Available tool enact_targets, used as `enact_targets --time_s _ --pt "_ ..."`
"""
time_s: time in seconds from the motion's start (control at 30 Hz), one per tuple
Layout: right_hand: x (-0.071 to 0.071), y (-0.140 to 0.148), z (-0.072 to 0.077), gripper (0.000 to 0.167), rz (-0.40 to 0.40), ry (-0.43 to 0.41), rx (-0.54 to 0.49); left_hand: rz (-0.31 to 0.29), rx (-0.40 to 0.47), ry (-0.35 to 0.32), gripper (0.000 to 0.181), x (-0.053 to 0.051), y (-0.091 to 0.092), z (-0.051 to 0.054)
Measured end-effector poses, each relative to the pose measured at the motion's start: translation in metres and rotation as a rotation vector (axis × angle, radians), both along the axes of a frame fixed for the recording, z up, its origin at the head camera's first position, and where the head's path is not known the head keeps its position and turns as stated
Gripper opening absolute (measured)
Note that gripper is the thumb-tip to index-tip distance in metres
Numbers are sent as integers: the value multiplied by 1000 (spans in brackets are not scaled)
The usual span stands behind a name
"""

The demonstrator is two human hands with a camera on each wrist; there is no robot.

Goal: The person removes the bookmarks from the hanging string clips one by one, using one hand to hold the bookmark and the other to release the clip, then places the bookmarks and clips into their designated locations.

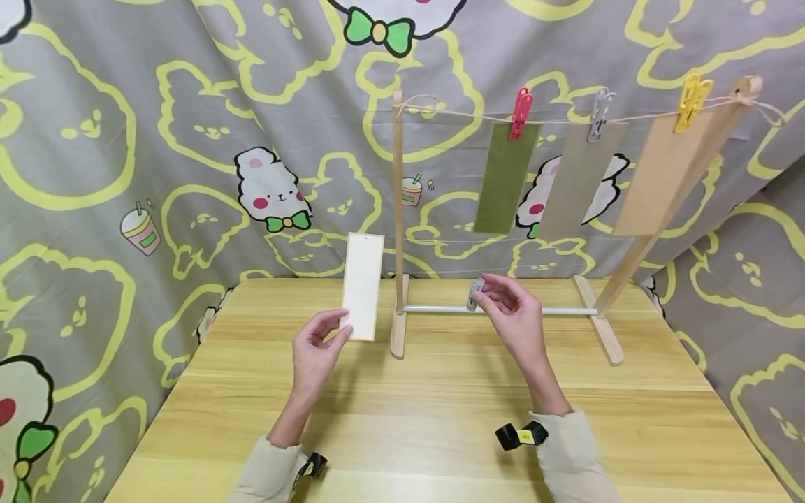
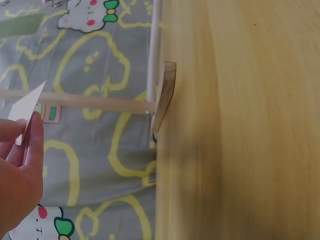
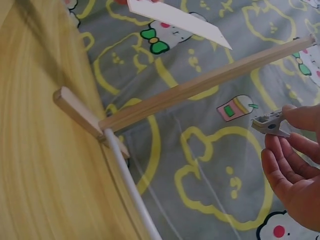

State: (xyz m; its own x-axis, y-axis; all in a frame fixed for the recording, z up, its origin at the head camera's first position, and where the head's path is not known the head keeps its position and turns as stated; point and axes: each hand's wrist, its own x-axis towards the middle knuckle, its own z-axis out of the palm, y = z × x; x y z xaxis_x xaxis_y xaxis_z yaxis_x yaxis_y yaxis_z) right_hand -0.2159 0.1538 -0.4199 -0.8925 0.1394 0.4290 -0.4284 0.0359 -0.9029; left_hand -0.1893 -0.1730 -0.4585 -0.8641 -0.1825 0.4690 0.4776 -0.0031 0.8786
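Note:
My left hand (image 1: 317, 349) pinches the lower left edge of a white card (image 1: 363, 279), held upright left of the wooden rack (image 1: 399, 202). In the left wrist view that hand (image 2: 20, 170) has thumb and fingers on the card (image 2: 25, 111). Between thumb and fingertips my right hand (image 1: 512, 318) holds a grey clothespin (image 1: 475, 295), in front of the rack's white bar (image 1: 434, 309). The right wrist view shows the clothespin (image 3: 268, 123) in the right hand (image 3: 295, 165), apart from the card (image 3: 180, 22).
From the rack's string (image 1: 449, 112) hang a green card (image 1: 506, 181) on a red clothespin (image 1: 520, 113), a grey card (image 1: 578, 185) on a grey clothespin (image 1: 600, 115), and a tan card (image 1: 657, 175) on a yellow clothespin (image 1: 693, 103). A patterned curtain (image 1: 207, 209) stands behind the table (image 1: 440, 433).

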Motion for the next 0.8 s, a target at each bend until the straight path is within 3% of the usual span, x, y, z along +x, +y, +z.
enact_targets --time_s 0.43,0.57,0.8 --pt "-12 -11 -18 34 -21 -156 68 32 -60 -189 29 1 -14 -11" --pt "-15 -16 -24 33 -14 -174 85 60 -74 -217 29 0 -20 -11" --pt "-14 -17 -36 31 -26 -163 98 48 -118 -243 29 -1 -22 -20"
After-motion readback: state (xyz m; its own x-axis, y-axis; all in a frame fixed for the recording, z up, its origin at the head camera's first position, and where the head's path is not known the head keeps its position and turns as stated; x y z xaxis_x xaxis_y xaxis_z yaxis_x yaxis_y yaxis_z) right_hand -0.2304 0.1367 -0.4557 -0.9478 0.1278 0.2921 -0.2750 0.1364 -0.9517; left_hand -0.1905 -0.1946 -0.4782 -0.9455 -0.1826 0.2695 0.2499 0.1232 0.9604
